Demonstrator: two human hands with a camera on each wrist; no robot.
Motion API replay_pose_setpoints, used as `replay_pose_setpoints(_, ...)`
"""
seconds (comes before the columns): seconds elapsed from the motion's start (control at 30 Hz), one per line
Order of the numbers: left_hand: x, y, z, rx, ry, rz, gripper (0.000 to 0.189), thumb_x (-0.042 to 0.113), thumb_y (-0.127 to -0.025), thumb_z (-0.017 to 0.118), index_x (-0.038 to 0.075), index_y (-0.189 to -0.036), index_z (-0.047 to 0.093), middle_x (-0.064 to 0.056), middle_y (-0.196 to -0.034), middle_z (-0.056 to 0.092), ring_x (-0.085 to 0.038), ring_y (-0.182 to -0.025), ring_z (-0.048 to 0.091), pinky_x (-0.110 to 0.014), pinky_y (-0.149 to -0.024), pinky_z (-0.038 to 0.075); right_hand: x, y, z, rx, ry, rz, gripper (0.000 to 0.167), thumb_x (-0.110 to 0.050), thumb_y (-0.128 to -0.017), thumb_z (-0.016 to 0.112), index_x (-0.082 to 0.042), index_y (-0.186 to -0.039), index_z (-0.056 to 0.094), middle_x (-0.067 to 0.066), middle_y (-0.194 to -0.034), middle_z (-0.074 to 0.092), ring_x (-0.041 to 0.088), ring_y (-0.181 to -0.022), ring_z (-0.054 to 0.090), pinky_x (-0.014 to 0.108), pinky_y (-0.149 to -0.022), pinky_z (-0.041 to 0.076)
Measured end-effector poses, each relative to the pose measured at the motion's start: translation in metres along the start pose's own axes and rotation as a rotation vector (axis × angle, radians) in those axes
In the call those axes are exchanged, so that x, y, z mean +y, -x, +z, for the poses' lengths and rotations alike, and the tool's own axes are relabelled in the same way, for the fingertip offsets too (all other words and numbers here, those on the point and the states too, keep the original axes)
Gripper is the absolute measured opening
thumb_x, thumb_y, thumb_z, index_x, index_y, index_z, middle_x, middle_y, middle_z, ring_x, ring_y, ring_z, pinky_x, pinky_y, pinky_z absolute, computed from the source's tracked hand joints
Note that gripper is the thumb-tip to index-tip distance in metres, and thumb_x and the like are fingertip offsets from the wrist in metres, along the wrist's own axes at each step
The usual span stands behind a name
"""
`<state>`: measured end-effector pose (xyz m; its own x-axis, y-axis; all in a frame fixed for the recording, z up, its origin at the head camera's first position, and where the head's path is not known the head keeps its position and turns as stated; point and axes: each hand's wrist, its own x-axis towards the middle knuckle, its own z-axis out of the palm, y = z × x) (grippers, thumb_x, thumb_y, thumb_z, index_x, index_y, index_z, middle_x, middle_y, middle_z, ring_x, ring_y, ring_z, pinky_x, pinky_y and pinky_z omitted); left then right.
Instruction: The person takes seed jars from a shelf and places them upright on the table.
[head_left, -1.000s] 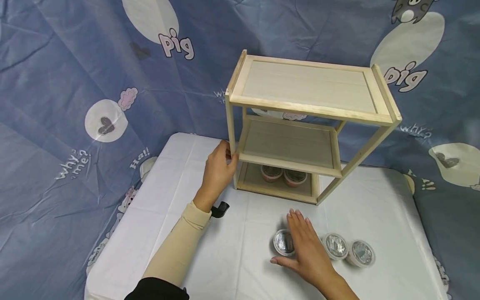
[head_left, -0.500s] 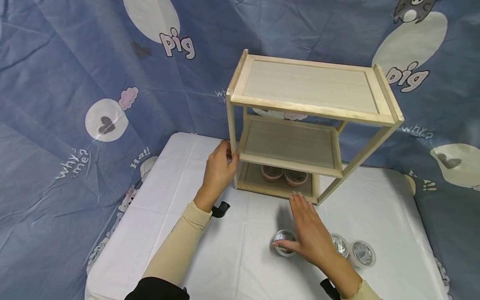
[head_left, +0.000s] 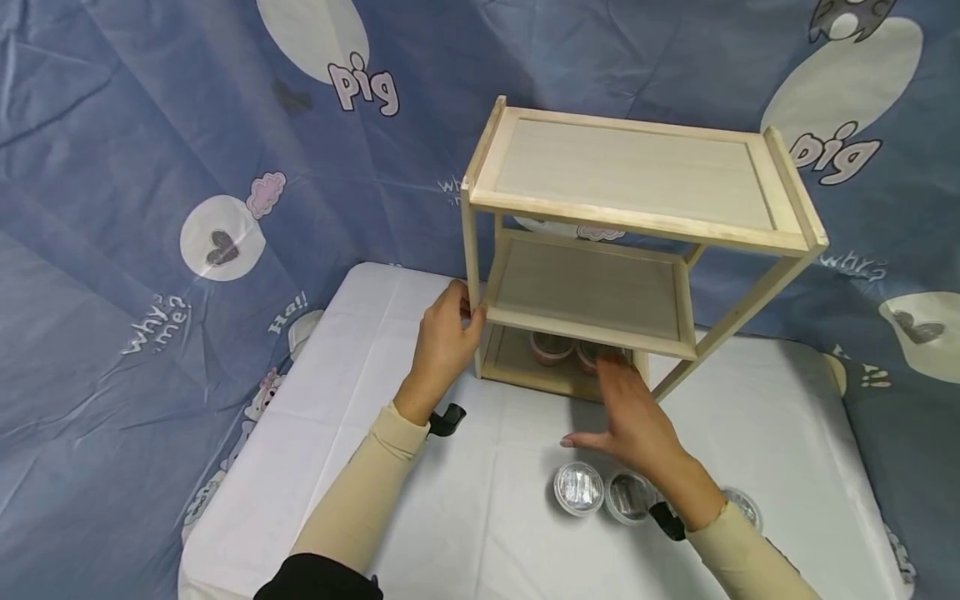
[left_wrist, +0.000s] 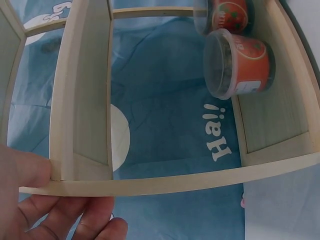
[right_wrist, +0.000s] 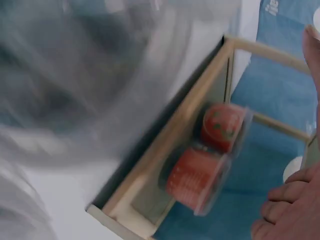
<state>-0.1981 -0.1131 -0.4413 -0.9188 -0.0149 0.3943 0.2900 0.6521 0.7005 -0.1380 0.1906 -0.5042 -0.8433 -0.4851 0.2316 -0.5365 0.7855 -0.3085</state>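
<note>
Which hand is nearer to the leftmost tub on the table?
Right hand: just past that tub, toward the rack; the left hand holds the rack's left front post, farther away.

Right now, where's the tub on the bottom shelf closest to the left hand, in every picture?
Head: the tub is a little right of and below centre, left of the other tub.
Left wrist: the tub is upper right, the one not cut off by the top edge.
Right wrist: the tub is right of centre, the upper of two.
Shared landmark: the bottom shelf under it.
</note>
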Motion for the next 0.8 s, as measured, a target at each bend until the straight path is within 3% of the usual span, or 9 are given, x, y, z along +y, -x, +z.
replay_pose_setpoints(0.17, 0.001, 0.000, -0.001, -0.001, 0.003, -0.007, 0.013, 0.012, -0.101, 0.068, 0.004, -0.108, 0.060, -0.010, -0.098, 0.067, -0.026, -0.091, 0.069, -0.044, -0.078, 0.058, 0.016, -0.020, -0.001, 0.008, 0.000, 0.039, 0.134, -0.061, -0.067, 0.094, 0.009, -0.159, 0.026, 0.036, -0.153, 0.041, 0.053, -0.142, 0.039, 0.061, -0.117, 0.031)
replay_pose_setpoints(0.4, 0.002, -0.001, 0.000, -0.002, -0.001, -0.009, 0.013, 0.012, -0.101, 0.068, 0.004, -0.107, 0.060, -0.010, -0.098, 0.068, -0.026, -0.091, 0.069, -0.045, -0.078, 0.058, 0.027, -0.047, 0.002, -0.132, -0.062, 0.240, 0.117, -0.051, -0.085, 0.085, 0.003, -0.164, 0.017, 0.035, -0.160, 0.032, 0.055, -0.141, 0.038, 0.062, -0.115, 0.032)
replay_pose_setpoints(0.53, 0.003, -0.001, 0.000, -0.005, -0.004, -0.007, 0.013, 0.012, -0.101, 0.068, 0.004, -0.106, 0.060, -0.010, -0.099, 0.068, -0.027, -0.092, 0.069, -0.045, -0.079, 0.058, 0.031, -0.057, 0.004, -0.175, -0.089, 0.267, 0.103, -0.045, -0.090, 0.081, 0.004, -0.162, 0.025, 0.034, -0.156, 0.039, 0.056, -0.136, 0.044, 0.062, -0.110, 0.039)
replay_pose_setpoints(0.8, 0.003, -0.001, -0.001, -0.002, -0.008, -0.003, 0.014, 0.013, -0.101, 0.068, 0.003, -0.107, 0.060, -0.010, -0.099, 0.067, -0.026, -0.091, 0.069, -0.044, -0.078, 0.058, 0.039, -0.069, 0.013, -0.207, -0.158, 0.347, 0.097, -0.042, -0.094, 0.078, -0.001, -0.163, 0.024, 0.030, -0.161, 0.034, 0.052, -0.143, 0.039, 0.062, -0.112, 0.038)
